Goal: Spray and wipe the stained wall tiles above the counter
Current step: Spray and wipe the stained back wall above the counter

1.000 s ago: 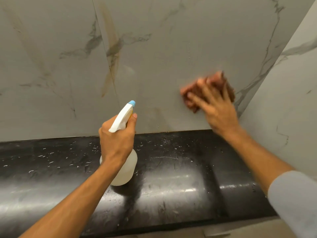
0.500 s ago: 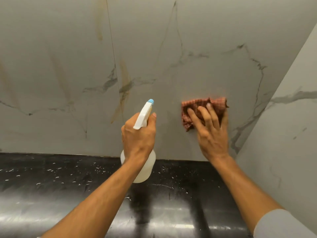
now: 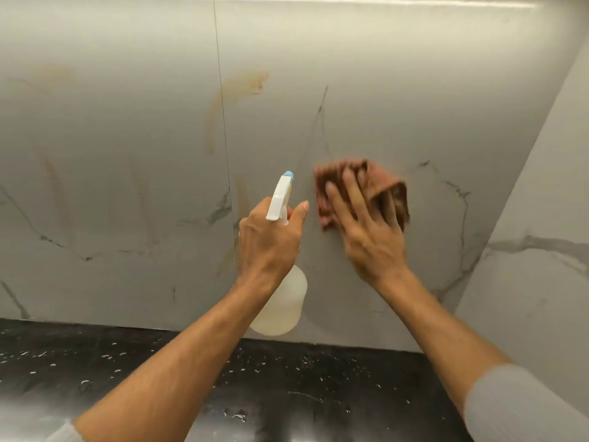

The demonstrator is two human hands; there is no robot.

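While wiping: your right hand [image 3: 366, 231] is pressing the reddish cloth [image 3: 379, 186] flat on the wall tiles [image 3: 382, 106], now higher than a second ago.
Left hand [image 3: 271, 240]: clamped around the spray bottle [image 3: 280, 301], nozzle wallward.
Remaining: brown stain [image 3: 229, 97] is probably still unwiped; blur hides detail.

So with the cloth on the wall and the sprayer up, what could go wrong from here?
1. The right hand wipes the reddish-brown cloth right of the brown curved streak, so that stain could get missed.
2. The white spray bottle with the blue nozzle in the left hand points close to the cloth hand and may wet it instead of the tile.
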